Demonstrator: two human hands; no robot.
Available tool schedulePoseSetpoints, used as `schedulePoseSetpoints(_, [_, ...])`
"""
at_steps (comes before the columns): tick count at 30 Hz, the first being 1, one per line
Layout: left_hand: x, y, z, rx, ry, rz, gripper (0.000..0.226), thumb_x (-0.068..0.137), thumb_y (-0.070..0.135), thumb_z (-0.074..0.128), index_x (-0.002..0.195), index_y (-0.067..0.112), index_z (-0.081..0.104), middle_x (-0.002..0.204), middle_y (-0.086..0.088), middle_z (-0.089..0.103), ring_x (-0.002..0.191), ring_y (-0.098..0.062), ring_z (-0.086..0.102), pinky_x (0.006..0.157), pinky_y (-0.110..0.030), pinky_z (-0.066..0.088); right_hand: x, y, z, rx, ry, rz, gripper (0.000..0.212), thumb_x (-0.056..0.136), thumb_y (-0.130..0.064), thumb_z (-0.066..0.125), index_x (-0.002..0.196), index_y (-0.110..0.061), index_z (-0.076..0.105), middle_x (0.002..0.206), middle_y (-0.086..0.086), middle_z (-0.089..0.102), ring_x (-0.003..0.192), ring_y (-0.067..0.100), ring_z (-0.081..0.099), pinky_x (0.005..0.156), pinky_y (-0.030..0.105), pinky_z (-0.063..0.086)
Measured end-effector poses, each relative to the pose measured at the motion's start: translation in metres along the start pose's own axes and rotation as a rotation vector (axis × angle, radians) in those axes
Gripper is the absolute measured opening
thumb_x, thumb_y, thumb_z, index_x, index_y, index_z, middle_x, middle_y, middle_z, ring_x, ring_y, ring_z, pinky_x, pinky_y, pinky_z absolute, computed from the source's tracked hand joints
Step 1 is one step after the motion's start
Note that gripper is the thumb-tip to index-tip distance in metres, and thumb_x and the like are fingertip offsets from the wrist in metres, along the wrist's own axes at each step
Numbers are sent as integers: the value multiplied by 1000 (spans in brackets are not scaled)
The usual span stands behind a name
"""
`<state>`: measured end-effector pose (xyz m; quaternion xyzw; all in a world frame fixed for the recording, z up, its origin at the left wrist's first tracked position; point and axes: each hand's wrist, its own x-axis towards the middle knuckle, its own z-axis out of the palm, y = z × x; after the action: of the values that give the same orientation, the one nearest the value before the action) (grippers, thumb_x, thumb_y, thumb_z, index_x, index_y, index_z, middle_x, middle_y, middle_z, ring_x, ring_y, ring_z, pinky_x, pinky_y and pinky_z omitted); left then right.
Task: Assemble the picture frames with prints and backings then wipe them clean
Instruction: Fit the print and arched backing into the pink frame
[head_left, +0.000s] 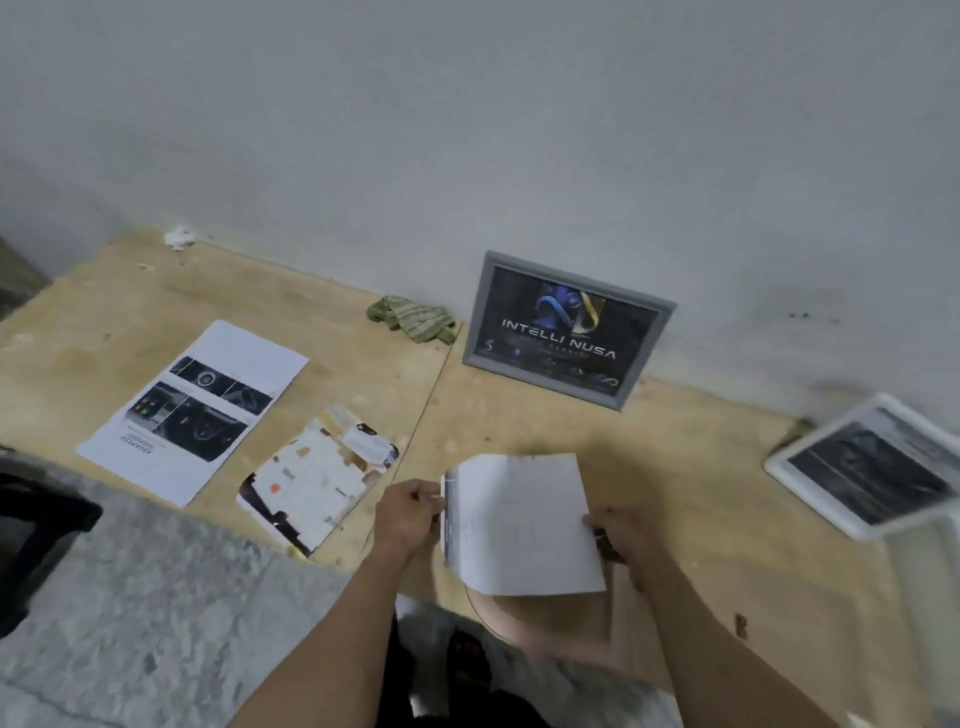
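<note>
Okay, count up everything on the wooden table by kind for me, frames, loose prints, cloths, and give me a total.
Picture frames: 2, grey frame against the wall, white frame.
Prints: 3, white sheet, torn-looking print, held print.
Cloths: 1, green cloth.
Crumpled tissue: 1.
Total: 7.

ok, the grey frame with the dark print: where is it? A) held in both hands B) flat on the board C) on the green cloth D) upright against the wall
D: the grey frame stands on the plywood board, leaning against the wall; the green cloth lies beside it.
</note>
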<state>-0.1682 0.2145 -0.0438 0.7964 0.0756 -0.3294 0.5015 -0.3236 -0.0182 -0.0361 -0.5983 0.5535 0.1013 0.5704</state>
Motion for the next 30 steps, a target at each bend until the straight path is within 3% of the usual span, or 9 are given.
schedulePoseSetpoints(4, [-21,-3,35,152,-53,51,25,80,-1,66,69,21,72,73,1,72,70,-20,65,73,-37,58,-21,58,-24,65,76,77,8,86,-2,60,79,-1,60,72,13,59,63,23,53,62,30,43])
schedulePoseSetpoints(7, [-27,-8,51,269,-79,94,36,79,-3,63,62,28,66,69,13,67,71,-12,61,68,-25,46,-33,87,-25,133,92,137,6,83,4,60,79,0,64,74,14,62,66,25,55,63,32,44])
schedulePoseSetpoints(10, [-29,-9,63,298,-95,85,33,78,-4,63,64,26,67,72,10,67,78,-14,61,70,-19,38,-43,95,-27,211,139,128,10,81,9,58,79,1,63,72,14,64,64,26,58,60,31,47])
schedulePoseSetpoints(15, [-30,-9,71,291,-87,64,31,79,-1,66,66,27,66,74,8,66,77,-14,59,73,-17,38,-48,97,-33,265,209,92,10,77,6,57,77,-3,59,74,15,62,69,26,56,64,35,43])
schedulePoseSetpoints(20, [-25,-5,73,332,-75,53,22,77,1,67,70,21,72,78,3,69,78,-16,61,71,-18,39,-35,92,-34,266,234,59,9,79,-1,58,78,-9,59,81,14,66,72,27,61,68,38,49])
schedulePoseSetpoints(30, [-21,-8,79,417,-60,65,25,78,3,65,68,26,68,80,4,70,83,-21,64,73,-21,42,-24,90,-34,186,246,38,14,79,1,55,78,-9,63,74,9,63,64,19,54,59,30,42])
